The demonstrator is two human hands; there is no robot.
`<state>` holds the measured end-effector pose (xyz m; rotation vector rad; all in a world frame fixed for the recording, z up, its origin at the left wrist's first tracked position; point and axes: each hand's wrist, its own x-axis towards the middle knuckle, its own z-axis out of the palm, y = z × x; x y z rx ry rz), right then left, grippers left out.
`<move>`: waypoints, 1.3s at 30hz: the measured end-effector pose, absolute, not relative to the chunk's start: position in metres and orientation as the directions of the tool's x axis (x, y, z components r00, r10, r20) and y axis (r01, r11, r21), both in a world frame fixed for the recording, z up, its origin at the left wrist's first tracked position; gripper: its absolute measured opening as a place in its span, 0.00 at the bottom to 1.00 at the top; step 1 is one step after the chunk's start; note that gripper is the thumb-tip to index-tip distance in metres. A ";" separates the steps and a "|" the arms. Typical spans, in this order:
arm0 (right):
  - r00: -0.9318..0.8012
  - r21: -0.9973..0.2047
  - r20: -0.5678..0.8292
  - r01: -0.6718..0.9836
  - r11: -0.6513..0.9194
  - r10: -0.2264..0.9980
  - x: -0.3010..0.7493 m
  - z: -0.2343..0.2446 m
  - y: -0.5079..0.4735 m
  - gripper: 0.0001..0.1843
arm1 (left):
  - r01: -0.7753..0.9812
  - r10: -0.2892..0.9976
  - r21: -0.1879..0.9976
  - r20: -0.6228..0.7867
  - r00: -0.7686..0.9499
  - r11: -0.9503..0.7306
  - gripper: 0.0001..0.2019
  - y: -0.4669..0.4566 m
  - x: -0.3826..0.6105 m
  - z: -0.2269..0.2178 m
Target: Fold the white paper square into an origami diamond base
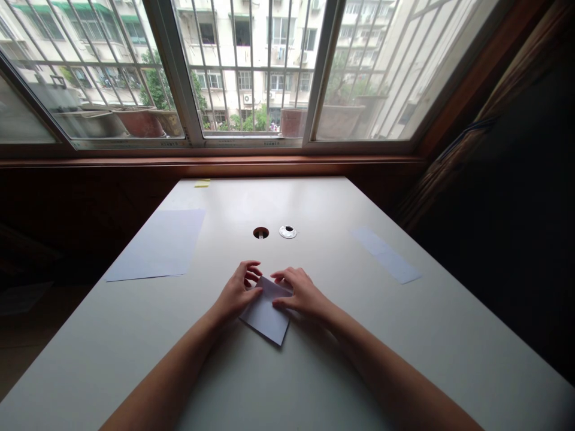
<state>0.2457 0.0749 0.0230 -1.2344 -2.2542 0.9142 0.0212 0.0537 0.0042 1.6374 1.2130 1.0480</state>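
A small folded piece of white paper [266, 316] lies on the white table [314, 371] in front of me. My left hand [238, 290] rests on its upper left edge, thumb pressed on the paper and fingers curled above it. My right hand [300, 292] lies on its upper right corner, thumb and fingertips pressing the paper down. Both hands meet at the paper's top fold.
A white sheet [159, 245] lies at the table's left. A narrow paper strip [386, 254] lies at the right. A cable hole [261, 232] and its round cap [288, 231] sit mid-table. A yellow note [202, 183] is at the far edge below the barred window [251, 72].
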 end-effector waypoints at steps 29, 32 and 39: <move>-0.584 -0.878 0.057 0.357 0.320 0.809 0.247 0.021 0.077 0.16 | 0.063 0.993 0.996 0.057 0.108 -0.064 0.13 0.047 0.028 0.029; -0.586 -0.886 0.028 0.361 0.292 0.810 0.246 0.021 0.077 0.16 | 0.060 0.992 0.996 0.056 0.114 -0.064 0.13 0.049 0.027 0.026; -0.492 -0.939 -0.047 0.318 0.129 0.869 0.248 0.019 0.078 0.16 | -0.098 0.995 0.995 -0.016 0.096 0.025 0.19 0.058 0.023 0.014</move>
